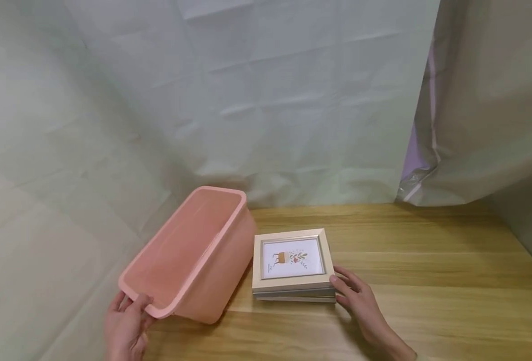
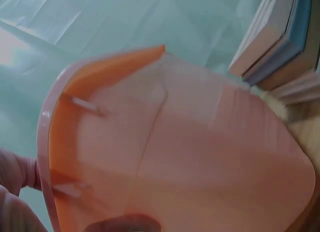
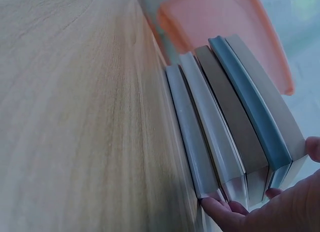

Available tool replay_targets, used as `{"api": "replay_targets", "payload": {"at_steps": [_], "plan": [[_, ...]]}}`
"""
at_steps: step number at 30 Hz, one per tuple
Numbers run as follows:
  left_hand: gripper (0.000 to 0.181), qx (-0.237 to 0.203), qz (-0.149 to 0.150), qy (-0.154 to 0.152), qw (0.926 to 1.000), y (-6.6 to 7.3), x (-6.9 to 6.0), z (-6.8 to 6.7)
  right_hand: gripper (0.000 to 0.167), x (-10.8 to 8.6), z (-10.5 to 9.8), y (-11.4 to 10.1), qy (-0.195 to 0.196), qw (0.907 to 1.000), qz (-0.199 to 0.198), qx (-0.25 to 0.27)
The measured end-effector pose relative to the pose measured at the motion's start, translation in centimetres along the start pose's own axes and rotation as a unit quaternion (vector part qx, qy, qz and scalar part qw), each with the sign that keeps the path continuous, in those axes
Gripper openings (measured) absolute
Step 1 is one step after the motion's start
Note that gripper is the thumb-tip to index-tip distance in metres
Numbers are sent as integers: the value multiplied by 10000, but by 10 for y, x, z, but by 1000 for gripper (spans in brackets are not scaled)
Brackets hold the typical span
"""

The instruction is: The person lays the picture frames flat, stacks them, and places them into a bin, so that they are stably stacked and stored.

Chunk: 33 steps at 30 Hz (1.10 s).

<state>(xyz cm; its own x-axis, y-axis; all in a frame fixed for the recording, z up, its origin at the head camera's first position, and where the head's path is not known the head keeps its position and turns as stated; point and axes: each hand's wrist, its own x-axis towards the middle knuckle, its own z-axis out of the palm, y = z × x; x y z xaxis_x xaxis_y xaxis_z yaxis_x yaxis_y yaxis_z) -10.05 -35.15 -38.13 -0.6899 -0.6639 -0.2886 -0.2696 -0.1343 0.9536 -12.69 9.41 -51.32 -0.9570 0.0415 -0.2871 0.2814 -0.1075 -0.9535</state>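
My left hand (image 1: pixel 128 326) grips the near rim of a pink plastic bin (image 1: pixel 222 276), thumb over the edge. The bin is tilted, its opening facing up and left, and nothing shows inside it. Right of the bin, a stack of several picture frames lies on the table. On top is a cream picture frame (image 1: pixel 293 283) with a plant drawing; a blue picture frame (image 3: pixel 255 107) sits below it. My right hand (image 1: pixel 360 303) holds the stack at its near right corner, thumb at the top frame and fingers by the lowest one.
The wooden table (image 1: pixel 428 281) extends to the right of the stack. Pale sheeting (image 1: pixel 293 110) hangs behind and at the left, close to the bin. A grey-brown curtain (image 1: pixel 491 100) hangs at the right.
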Motion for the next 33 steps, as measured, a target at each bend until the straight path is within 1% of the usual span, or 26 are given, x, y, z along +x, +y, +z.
{"api": "replay_targets", "payload": {"at_steps": [2, 3, 7, 9, 12, 14, 16, 19, 22, 26, 30, 33], "plan": [[98, -114, -46, -133, 9998, 11, 9, 2, 66, 1, 0, 1, -2, 10000, -21, 14], [98, -184, -71, -145, 9997, 16, 13, 3, 66, 1, 0, 1, -7, 10000, -33, 13], [96, -316, 122, -366, 9988, 42, 29, 11, 67, 1, 1, 2, -10, 10000, -22, 12], [96, -101, 262, -548, 9981, 55, 37, 16, 68, 1, 1, 3, 0, 10000, 12, -15], [95, 286, 462, -868, 9947, 73, 46, 26, 68, 0, 0, 4, 18, 10000, 57, -36], [95, 443, 529, -1088, 9917, 82, 50, 36, 68, -1, 0, 4, 34, 10000, 72, -24], [95, 460, 563, -1330, 9884, 90, 54, 47, 68, -2, -1, 5, 49, 10000, 49, -8], [95, 499, 631, -1780, 9807, 100, 59, 69, 68, -2, -1, 5, 76, 10000, 17, 32], [94, 549, 714, -2270, 9697, 109, 64, 95, 67, -1, -1, 5, 92, 9999, -5, 78], [91, 623, 756, -2954, 9504, 120, 73, 129, 66, 0, 0, 5, 111, 9999, -23, 106], [89, 709, 737, -3384, 9354, 130, 82, 158, 65, 1, 1, 4, 102, 9999, -13, 114], [86, 767, 687, -3548, 9293, 138, 88, 178, 65, 1, 2, 2, 110, 9999, 12, 132]]}}
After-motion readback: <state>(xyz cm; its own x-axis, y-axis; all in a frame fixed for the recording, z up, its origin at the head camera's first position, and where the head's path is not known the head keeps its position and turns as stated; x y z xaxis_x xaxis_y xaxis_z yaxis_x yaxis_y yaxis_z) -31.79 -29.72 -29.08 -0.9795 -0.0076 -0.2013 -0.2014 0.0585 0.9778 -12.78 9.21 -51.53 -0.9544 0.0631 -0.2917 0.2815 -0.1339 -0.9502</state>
